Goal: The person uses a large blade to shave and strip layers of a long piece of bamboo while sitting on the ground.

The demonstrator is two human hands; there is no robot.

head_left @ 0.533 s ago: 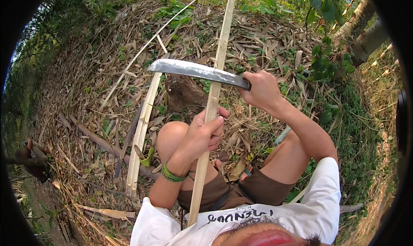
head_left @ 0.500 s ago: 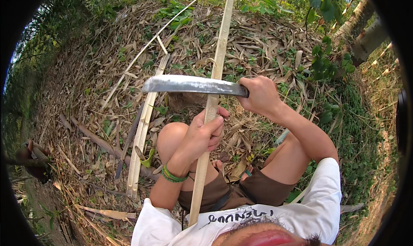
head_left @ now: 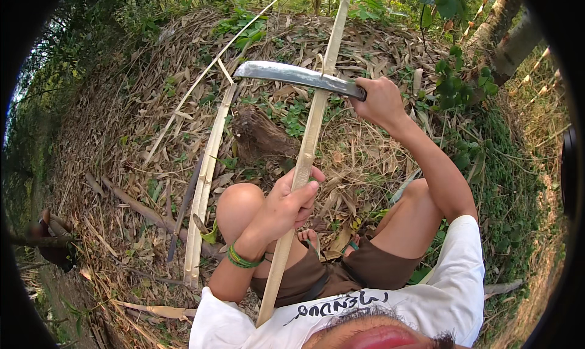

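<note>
Machete (head_left: 286, 74) shifted up strip (head_left: 312, 128) | left grip (head_left: 289, 199) closed round strip | right grip (head_left: 382, 102) closed round machete

Cannot see the handle of the curved blade (head_left: 286, 74) inside the right hand (head_left: 381, 102). Cannot follow the held strip (head_left: 314, 120) past the top edge, nor beneath the left hand (head_left: 281, 206) and behind the blade. Cannot tell contact from gap between its near end and the shirt (head_left: 426, 306). Can find only bits of the feet (head_left: 309, 235) right of the held strip. Cannot identify the blurred dark shape (head_left: 56, 242) far left of it, or the dark object (head_left: 569, 166) far right, cut off by the rim.
</note>
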